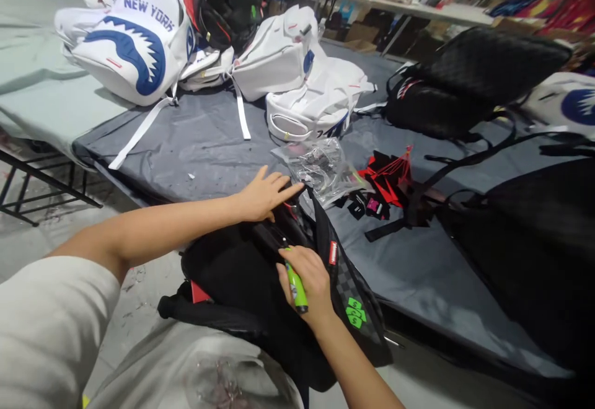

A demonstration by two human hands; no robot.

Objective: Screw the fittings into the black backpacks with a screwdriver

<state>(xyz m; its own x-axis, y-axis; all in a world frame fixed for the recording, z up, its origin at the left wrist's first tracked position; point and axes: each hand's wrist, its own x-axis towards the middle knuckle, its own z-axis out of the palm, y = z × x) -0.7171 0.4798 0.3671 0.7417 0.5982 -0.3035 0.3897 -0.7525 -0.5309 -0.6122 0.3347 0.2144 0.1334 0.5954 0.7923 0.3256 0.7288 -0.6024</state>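
A black backpack (232, 260) lies across my lap and the table edge, with a checkered panel, a small red label and green patches (356, 313) on its right side. My left hand (264, 195) rests on its upper part, fingers spread out and lying flat near an opening with a bit of red showing. Lower and to the right, my right hand (309, 279) is closed around a green-handled tool (296, 285) with a black end and a thin metal tip. That tip points up toward the opening; its exact kind is unclear.
White backpacks (149, 43) with blue shark-mouth prints stand along the grey-covered table (195, 142). A clear plastic bag (323, 167) and red-and-black tags (388, 176) lie beyond my hands. Black backpacks (474, 74) occupy the right side. A black metal stool frame (41, 180) stands left.
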